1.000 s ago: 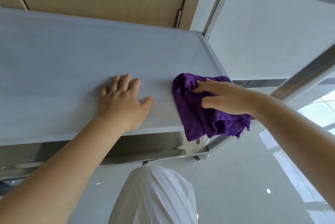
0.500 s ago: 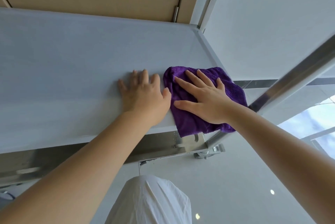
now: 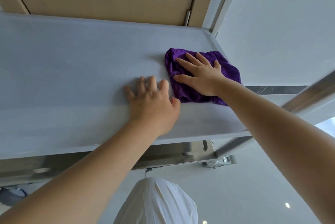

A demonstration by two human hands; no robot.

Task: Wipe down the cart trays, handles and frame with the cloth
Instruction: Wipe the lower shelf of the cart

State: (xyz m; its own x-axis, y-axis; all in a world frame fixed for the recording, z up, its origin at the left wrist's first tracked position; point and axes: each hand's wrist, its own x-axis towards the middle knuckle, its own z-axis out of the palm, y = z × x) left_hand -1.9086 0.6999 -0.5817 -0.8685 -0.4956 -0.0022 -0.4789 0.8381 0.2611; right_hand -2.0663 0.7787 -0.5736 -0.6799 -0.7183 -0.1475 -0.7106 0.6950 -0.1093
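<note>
Pressing the purple cloth flat on the top tray — right hand fingers spread, left hand splayed beside.

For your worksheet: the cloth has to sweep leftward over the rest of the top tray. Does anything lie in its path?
Yes. The left hand rests flat on the top tray right beside the purple cloth, which the right hand presses. Beyond it, nothing visible.
</note>
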